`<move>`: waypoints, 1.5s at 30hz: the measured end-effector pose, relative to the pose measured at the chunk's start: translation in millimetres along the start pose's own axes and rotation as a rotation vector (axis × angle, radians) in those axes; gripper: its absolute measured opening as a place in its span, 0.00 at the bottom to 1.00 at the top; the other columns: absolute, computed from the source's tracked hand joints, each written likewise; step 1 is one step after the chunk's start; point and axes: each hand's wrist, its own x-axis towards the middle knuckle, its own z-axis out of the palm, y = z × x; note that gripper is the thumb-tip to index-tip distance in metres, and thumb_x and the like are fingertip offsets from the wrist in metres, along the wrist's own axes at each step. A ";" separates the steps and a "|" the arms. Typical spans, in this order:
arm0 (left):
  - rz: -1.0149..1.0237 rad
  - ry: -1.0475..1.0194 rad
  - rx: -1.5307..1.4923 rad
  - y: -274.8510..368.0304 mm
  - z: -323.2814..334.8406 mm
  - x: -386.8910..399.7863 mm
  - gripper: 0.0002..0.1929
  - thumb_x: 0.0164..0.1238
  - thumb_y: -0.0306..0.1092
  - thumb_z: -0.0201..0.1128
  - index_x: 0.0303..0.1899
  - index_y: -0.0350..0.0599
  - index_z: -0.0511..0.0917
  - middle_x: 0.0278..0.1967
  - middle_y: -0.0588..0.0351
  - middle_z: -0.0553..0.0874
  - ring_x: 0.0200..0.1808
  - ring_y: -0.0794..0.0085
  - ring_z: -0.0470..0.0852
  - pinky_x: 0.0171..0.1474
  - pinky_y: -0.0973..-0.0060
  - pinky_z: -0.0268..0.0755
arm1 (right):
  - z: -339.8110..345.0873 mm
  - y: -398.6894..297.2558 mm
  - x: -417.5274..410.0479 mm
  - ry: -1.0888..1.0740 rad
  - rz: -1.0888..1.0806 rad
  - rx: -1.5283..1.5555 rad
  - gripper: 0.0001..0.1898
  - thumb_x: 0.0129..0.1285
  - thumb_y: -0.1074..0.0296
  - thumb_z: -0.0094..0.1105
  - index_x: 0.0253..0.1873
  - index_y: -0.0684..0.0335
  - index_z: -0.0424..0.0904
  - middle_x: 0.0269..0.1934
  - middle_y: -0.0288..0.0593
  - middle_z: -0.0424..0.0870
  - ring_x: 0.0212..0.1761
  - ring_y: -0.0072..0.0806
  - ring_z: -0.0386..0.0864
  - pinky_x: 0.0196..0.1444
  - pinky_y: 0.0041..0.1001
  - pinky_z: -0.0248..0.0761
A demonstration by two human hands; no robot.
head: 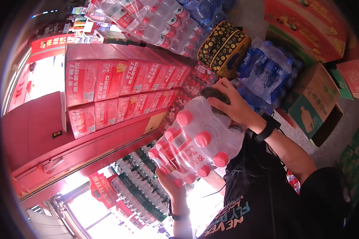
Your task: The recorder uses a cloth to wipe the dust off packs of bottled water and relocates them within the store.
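Note:
A shrink-wrapped pack of clear bottles with red caps (194, 143) is held tilted before my body, caps towards the camera. My left hand (170, 183) grips its lower edge beside the caps, with part of the fingers hidden by the pack. At the pack's upper side, my right hand (227, 103) holds a bunched dark cloth (216, 95) against the plastic wrap. Both wrists wear dark bands.
Stacked red drink cartons (110, 77) stand at the left. Wrapped red-capped bottles (167, 24), a patterned black-and-yellow bag (223, 44) and blue-wrapped bottle packs (264, 70) lie beyond my hands. An open cardboard box (315, 98) is at the right.

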 end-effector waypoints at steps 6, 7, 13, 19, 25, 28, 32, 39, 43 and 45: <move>0.090 -0.066 0.119 -12.4 -11.8 10.2 0.20 0.87 0.47 0.44 0.65 0.46 0.73 0.59 0.55 0.82 0.62 0.66 0.82 0.65 0.61 0.77 | -7.9 25.0 1.5 0.038 0.076 -0.192 0.22 0.77 0.53 0.63 0.61 0.66 0.80 0.51 0.45 0.71 0.58 0.36 0.73 0.64 0.32 0.66; 0.095 -0.068 0.119 -9.7 -6.7 10.5 0.20 0.87 0.47 0.44 0.65 0.46 0.73 0.59 0.55 0.82 0.62 0.66 0.82 0.65 0.61 0.77 | -6.1 12.7 7.1 0.018 0.085 -0.173 0.21 0.77 0.53 0.63 0.61 0.66 0.80 0.50 0.46 0.72 0.57 0.36 0.73 0.64 0.32 0.66; 0.062 -0.083 -0.144 -13.0 -18.8 6.3 0.20 0.86 0.48 0.45 0.62 0.46 0.75 0.57 0.55 0.82 0.59 0.66 0.83 0.63 0.61 0.77 | 5.1 -35.8 0.8 0.008 -0.113 -0.113 0.23 0.76 0.50 0.63 0.64 0.61 0.81 0.51 0.51 0.75 0.56 0.46 0.75 0.61 0.39 0.69; 0.008 -0.025 -0.081 -17.3 -15.2 10.0 0.20 0.83 0.49 0.48 0.60 0.45 0.75 0.57 0.55 0.81 0.62 0.64 0.80 0.67 0.58 0.73 | -13.6 15.4 -2.5 0.032 -0.010 -0.346 0.22 0.77 0.51 0.61 0.62 0.65 0.81 0.53 0.54 0.78 0.57 0.48 0.78 0.60 0.41 0.72; 0.435 -0.102 0.420 -6.4 -8.0 5.4 0.16 0.80 0.35 0.58 0.59 0.35 0.70 0.51 0.51 0.78 0.53 0.70 0.80 0.56 0.71 0.78 | -7.6 -23.6 3.5 -0.025 -0.181 -0.176 0.22 0.78 0.51 0.61 0.64 0.64 0.79 0.51 0.54 0.77 0.58 0.49 0.76 0.60 0.42 0.71; 0.012 -0.050 -0.196 0.1 -0.5 6.8 0.10 0.84 0.36 0.53 0.53 0.39 0.69 0.46 0.55 0.76 0.48 0.72 0.78 0.55 0.72 0.77 | -29.5 34.6 -13.1 0.043 -0.076 -0.378 0.23 0.79 0.51 0.59 0.66 0.62 0.78 0.52 0.55 0.78 0.57 0.53 0.78 0.61 0.45 0.72; 0.065 -0.039 -0.118 3.1 -1.7 3.0 0.06 0.86 0.34 0.49 0.50 0.42 0.68 0.45 0.57 0.74 0.44 0.74 0.77 0.52 0.71 0.79 | -43.6 18.3 -5.2 0.006 0.027 -0.499 0.25 0.79 0.49 0.59 0.66 0.65 0.78 0.52 0.54 0.78 0.56 0.51 0.79 0.60 0.40 0.72; -0.029 -0.063 -0.257 20.6 15.2 -6.2 0.06 0.86 0.34 0.48 0.51 0.43 0.69 0.45 0.58 0.74 0.44 0.75 0.78 0.51 0.71 0.79 | -27.5 29.4 4.7 0.140 -0.031 0.055 0.27 0.78 0.49 0.63 0.69 0.65 0.77 0.60 0.45 0.72 0.64 0.37 0.75 0.68 0.33 0.67; -0.034 -0.074 -0.072 12.0 7.8 -1.7 0.24 0.82 0.47 0.47 0.70 0.45 0.72 0.64 0.52 0.80 0.68 0.57 0.78 0.74 0.53 0.69 | -9.7 49.8 -14.6 0.031 -0.064 -0.328 0.29 0.77 0.48 0.64 0.70 0.65 0.76 0.62 0.46 0.68 0.67 0.38 0.73 0.72 0.32 0.65; -0.060 -0.131 -0.245 10.4 2.9 0.2 0.25 0.82 0.49 0.46 0.70 0.45 0.72 0.66 0.52 0.80 0.69 0.57 0.78 0.74 0.52 0.69 | -10.4 42.0 -22.4 0.017 0.087 -0.057 0.30 0.76 0.48 0.64 0.72 0.65 0.75 0.63 0.47 0.69 0.68 0.39 0.73 0.71 0.33 0.65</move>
